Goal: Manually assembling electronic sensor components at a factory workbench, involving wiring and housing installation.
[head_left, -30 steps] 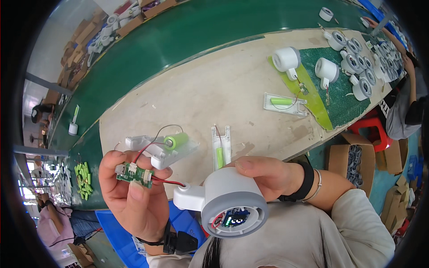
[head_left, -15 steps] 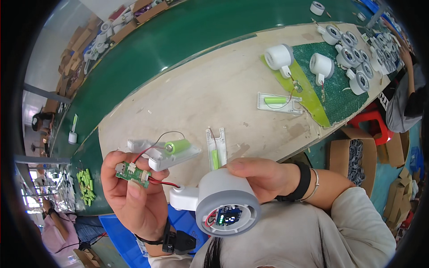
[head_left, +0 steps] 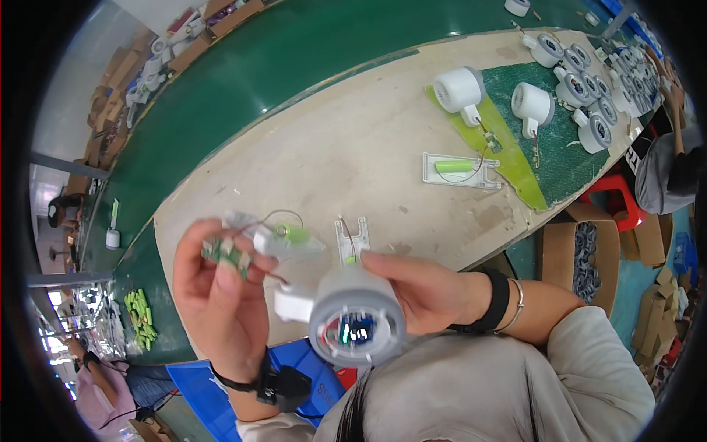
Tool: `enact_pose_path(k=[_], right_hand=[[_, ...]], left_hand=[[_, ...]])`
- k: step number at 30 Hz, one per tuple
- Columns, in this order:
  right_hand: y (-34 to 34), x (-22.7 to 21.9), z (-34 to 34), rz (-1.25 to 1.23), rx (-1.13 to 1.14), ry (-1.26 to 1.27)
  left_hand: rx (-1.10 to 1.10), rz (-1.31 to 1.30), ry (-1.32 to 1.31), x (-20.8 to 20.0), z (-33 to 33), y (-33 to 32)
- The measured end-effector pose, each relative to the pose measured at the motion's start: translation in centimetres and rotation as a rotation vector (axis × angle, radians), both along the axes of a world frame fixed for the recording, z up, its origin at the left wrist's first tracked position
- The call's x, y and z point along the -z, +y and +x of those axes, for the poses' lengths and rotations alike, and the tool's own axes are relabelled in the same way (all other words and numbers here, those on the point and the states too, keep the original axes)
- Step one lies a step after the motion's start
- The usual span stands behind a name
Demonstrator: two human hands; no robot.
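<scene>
My left hand (head_left: 221, 295) pinches a small green circuit board (head_left: 228, 254) between thumb and fingers. A wire runs from the board toward the white stem (head_left: 292, 304) of a round fan head (head_left: 352, 283). My right hand (head_left: 420, 291) grips that fan head by its white housing; its grey ring faces me, with a lit display (head_left: 356, 333) inside. Behind the left hand is a white handle shell (head_left: 298, 248) with a green battery (head_left: 291, 233), joined by a thin wire. Another handle shell (head_left: 352, 234) lies just beyond the fan head, partly hidden by it.
Farther right lie two fan heads (head_left: 458, 88) and a handle shell with a battery (head_left: 454, 168). Many more fan heads (head_left: 574, 88) crowd the far right. Green batteries (head_left: 140, 318) are heaped at left. A blue bin (head_left: 210, 390) stands below, and a carton (head_left: 582, 258) of grey rings at right.
Both hands have lifted a little up and to the left in the picture, carrying the board and fan head. The left hand and board are now blurred. Both grips stay the same.
</scene>
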State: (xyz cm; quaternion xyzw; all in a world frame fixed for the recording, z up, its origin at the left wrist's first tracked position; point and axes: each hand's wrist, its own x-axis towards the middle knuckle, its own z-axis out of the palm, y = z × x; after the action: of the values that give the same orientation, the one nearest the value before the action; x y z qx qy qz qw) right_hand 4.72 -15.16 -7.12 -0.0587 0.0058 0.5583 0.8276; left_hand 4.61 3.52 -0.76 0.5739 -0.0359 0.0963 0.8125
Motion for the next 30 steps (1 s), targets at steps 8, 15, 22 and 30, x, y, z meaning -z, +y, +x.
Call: enact_pose_path(k=[8,15,22,30], right_hand=[[0.8,-0.3,2.0,-0.166,0.177,0.122],[1.1,0.1,3.3,-0.223,0.270,0.133],[-0.4,0.7,4.5,-0.528,0.435,0.098],[-1.2,0.8,3.1,-1.035,0.321,-0.750]], left_hand=[[0.215,0.109,0.094,0.6,5.2,1.5],[0.249,0.146,0.163,1.4,8.1,1.6],[0.124,0.380,0.062,1.4,14.7,3.9],[-0.269,0.760,0.011,5.3,26.0,15.8]])
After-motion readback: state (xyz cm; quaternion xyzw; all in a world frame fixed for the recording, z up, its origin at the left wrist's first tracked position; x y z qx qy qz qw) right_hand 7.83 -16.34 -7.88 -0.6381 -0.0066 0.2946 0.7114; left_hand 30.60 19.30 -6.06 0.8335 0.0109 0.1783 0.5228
